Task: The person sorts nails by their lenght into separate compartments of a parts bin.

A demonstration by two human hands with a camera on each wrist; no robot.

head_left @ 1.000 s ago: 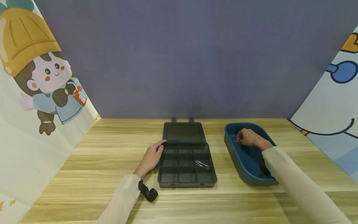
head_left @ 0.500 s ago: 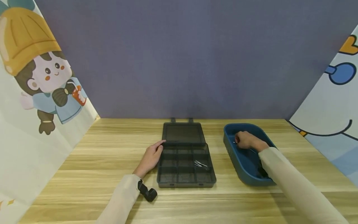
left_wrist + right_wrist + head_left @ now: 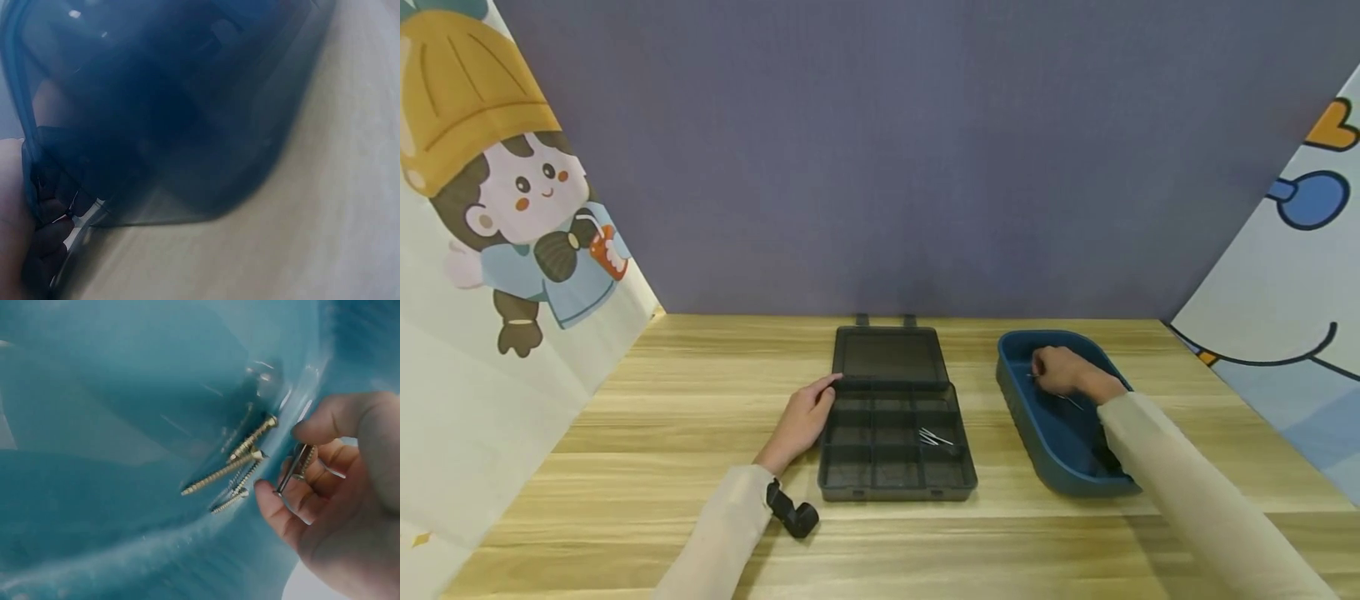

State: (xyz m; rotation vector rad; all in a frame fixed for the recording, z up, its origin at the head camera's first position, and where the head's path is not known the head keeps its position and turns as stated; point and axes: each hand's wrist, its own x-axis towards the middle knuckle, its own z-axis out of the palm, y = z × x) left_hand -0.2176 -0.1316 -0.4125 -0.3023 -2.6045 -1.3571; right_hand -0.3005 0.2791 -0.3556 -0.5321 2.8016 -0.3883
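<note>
My right hand (image 3: 1060, 371) reaches into a blue bin (image 3: 1045, 442). In the right wrist view its thumb and fingers pinch a thin, smooth nail (image 3: 292, 470), with a threaded screw (image 3: 305, 460) beside it in the fingers. Several brass-coloured screws (image 3: 219, 474) lie loose on the bin's floor close to the fingertips. My left hand (image 3: 801, 421) rests against the left side of a dark, see-through divided box (image 3: 895, 493), its index finger extended near the hinge. Several silver nails (image 3: 936, 437) lie in a right-hand compartment of that box.
The box's lid (image 3: 891, 354) lies folded back toward the wall. A wooden table (image 3: 700, 417) carries both containers, the bin standing right of the box. A grey-purple partition (image 3: 880, 167) rises behind them, with cartoon-printed panels at both sides.
Within the bin my right hand shifts only slightly, its fingers still working near the far left wall. My left hand and the box stay put; the head view drifts a little.
</note>
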